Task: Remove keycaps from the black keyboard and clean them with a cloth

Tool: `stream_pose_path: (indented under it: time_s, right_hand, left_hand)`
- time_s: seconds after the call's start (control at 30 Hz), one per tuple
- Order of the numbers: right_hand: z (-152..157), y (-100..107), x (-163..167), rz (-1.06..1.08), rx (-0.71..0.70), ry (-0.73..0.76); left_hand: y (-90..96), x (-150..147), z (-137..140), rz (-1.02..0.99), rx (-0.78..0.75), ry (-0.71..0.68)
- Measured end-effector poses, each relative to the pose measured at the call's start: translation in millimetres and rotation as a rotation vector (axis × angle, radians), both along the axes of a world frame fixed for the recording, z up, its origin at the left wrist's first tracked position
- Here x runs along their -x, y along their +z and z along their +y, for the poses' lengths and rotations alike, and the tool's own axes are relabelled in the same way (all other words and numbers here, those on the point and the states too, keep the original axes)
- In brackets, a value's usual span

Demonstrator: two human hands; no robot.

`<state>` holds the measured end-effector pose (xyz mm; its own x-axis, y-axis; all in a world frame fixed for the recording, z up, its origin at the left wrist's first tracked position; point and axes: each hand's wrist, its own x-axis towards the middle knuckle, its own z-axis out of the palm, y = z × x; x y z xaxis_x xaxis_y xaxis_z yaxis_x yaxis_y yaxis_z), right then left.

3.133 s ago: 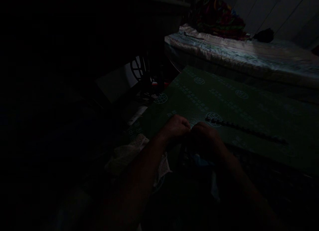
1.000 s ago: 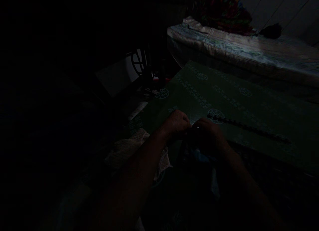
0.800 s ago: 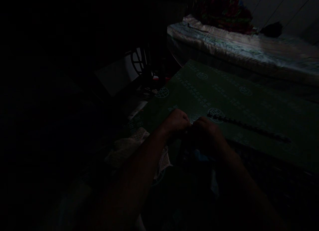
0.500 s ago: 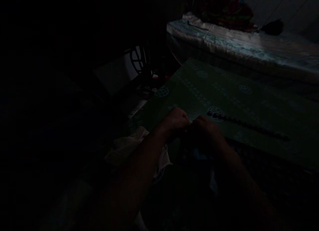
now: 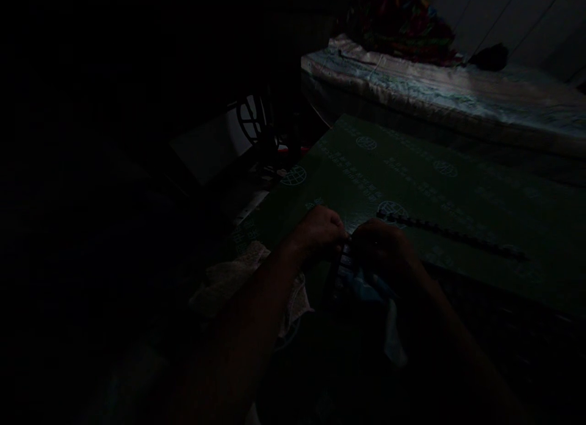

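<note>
The scene is very dark. My left hand (image 5: 321, 231) and my right hand (image 5: 383, 242) meet with fingers pinched together, low over a green printed board (image 5: 339, 168). Just below the fingertips shows a dark object with a row of small segments (image 5: 344, 266); its upper end is hidden by my fingers. What exactly the fingers grip is too dark to make out. A bluish cloth-like piece (image 5: 366, 289) lies below my right hand. A crumpled pale cloth (image 5: 242, 269) lies beside my left forearm, which partly covers it.
A black toothed strip (image 5: 453, 234) lies on the board to the right of my hands. Beyond the board is a bed-like surface with a pale patterned cover (image 5: 412, 83), bearing a red patterned cloth (image 5: 403, 31). A dark spoked wheel (image 5: 249, 119) stands at the left.
The view has tilted slightly, so the scene sits a little lower. My hands stay pinched together, and more of the segmented object and bluish piece shows beneath them.
</note>
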<state>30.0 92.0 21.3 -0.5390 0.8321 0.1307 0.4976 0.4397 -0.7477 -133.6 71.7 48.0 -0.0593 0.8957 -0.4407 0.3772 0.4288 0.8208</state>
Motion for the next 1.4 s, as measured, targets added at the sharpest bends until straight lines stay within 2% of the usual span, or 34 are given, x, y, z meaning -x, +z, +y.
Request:
stream_pose_path:
  time_s: [0.13, 0.37, 0.8, 1.13, 1.4]
  right_hand:
    - [1, -4, 0, 0.023, 0.039, -0.058]
    - [3, -4, 1, 0.02, 0.027, -0.024]
    - [3, -2, 3, 0.092, 0.103, -0.045]
    - [3, -2, 5, 0.042, 0.086, -0.025]
    - [2, -1, 6, 0.055, 0.132, -0.039]
  left_hand:
    - [0.5, 0, 0, -0.06, 0.013, 0.017]
    - [1.7, 2, -2, -0.09, 0.011, 0.015]
    - [2.3, 6, -3, -0.126, 0.02, -0.008]
    - [-4.6, 11, -1, -0.099, 0.03, -0.016]
    - [-2.5, 10, -2, -0.066, 0.013, -0.025]
